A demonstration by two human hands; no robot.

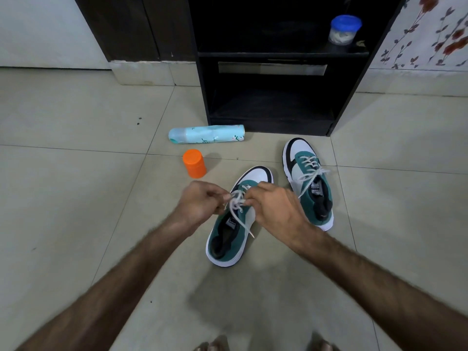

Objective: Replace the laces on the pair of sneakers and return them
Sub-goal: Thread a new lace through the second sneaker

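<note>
Two green, white and black sneakers stand on the tiled floor. The nearer sneaker (229, 239) lies between my hands, toe pointing away. My left hand (200, 201) pinches one part of its white lace (236, 203), and my right hand (272, 206) pinches the other part over the tongue. One loose lace end trails down over the shoe's right side. The farther sneaker (307, 183) sits to the right, laced, with its white lace tied in a bow.
A black open shelf unit (276, 92) stands ahead, a blue-lidded jar (344, 30) on its upper shelf. A light blue spray can (206, 134) lies on its side on the floor, an orange cap (194, 163) near it. My toes show at the bottom edge.
</note>
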